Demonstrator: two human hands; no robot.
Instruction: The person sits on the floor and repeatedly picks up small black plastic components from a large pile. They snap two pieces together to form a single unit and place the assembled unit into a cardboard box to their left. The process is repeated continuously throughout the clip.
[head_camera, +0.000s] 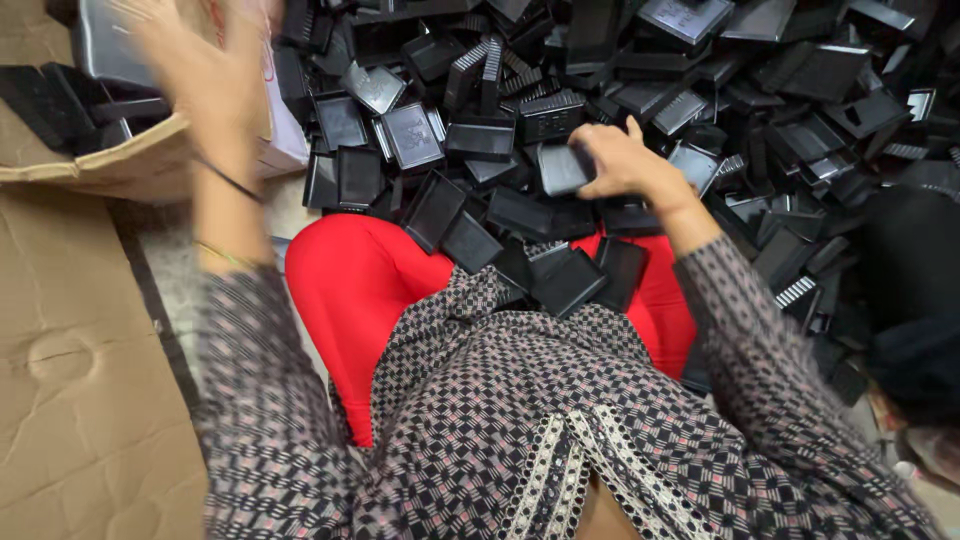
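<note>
My right hand (622, 160) pinches a flat, square black plastic cover (563, 168) by its edges, judged light, stiff, smooth; my left hand (205, 70) is raised, blurred, fingers spread.

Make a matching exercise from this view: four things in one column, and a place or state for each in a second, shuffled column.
1. left hand
2. right hand
3. cardboard box
4. black plastic pieces

A. lying on the red-clad lap
B. raised and blurred, above the box
C. at the upper left, holding dark parts
D. gripping a dark grey part on the heap

Pairs: 1-B, 2-D, 3-C, 4-A
</note>
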